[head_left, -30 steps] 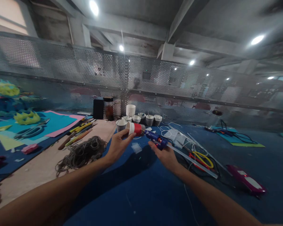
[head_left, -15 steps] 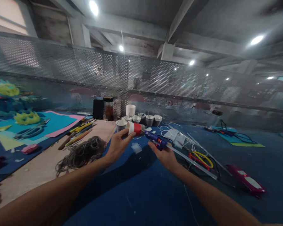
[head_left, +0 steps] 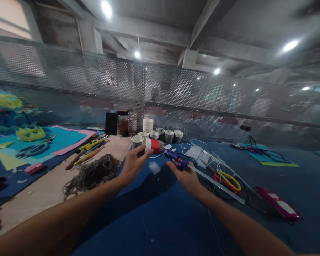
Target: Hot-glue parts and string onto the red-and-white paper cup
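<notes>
A small paper cup (head_left: 154,146) with a white rim, a red band and a grey end lies sideways in my left hand (head_left: 134,164), its rim end toward the left. My right hand (head_left: 187,176) is closed round a blue glue gun (head_left: 176,158), and a long clear glue stick (head_left: 216,182) sticks out of its back. The gun's nozzle points left at the grey end of the cup; whether they touch cannot be made out. Behind the held cup stand several small grey and white cups (head_left: 169,136) and a white cup stack (head_left: 147,125).
Tangled grey cord (head_left: 96,175) lies left of my left hand, near several pens (head_left: 89,151). Blue scissors (head_left: 34,148) rest on coloured paper. At right are yellow-handled scissors (head_left: 230,179), cables and a purple device (head_left: 281,204). A perforated metal screen (head_left: 170,89) stands behind.
The glue gun and its stick have shifted very slightly. Both hands hold nearly the same position, with the same things in them.
</notes>
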`<state>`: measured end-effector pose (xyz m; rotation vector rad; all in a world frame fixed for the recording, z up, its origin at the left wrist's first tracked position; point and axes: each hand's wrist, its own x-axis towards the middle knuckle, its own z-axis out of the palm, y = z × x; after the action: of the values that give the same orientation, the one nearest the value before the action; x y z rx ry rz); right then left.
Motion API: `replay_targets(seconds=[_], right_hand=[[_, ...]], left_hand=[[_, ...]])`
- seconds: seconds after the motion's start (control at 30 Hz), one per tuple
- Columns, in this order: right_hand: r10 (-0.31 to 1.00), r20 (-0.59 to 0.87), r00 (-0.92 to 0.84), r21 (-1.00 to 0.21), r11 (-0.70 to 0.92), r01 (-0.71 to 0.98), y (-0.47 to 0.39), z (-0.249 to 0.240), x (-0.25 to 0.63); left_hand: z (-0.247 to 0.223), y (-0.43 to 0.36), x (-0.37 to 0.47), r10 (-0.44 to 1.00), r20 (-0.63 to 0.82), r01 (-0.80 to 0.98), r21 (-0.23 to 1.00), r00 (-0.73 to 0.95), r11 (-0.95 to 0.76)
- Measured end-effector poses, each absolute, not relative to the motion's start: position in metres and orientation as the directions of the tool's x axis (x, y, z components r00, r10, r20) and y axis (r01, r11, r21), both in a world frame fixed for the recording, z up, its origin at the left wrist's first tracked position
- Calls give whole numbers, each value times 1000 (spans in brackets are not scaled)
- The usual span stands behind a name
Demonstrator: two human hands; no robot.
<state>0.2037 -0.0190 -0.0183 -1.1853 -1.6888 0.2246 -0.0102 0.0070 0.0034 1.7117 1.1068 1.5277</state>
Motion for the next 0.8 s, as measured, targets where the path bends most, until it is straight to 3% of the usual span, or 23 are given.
replay_targets(seconds=[0.8], right_hand=[[814, 578, -55, -651, 501, 570, -19, -21, 202]], left_hand=[[4, 11, -12, 874, 485, 190, 860, -13, -474]])
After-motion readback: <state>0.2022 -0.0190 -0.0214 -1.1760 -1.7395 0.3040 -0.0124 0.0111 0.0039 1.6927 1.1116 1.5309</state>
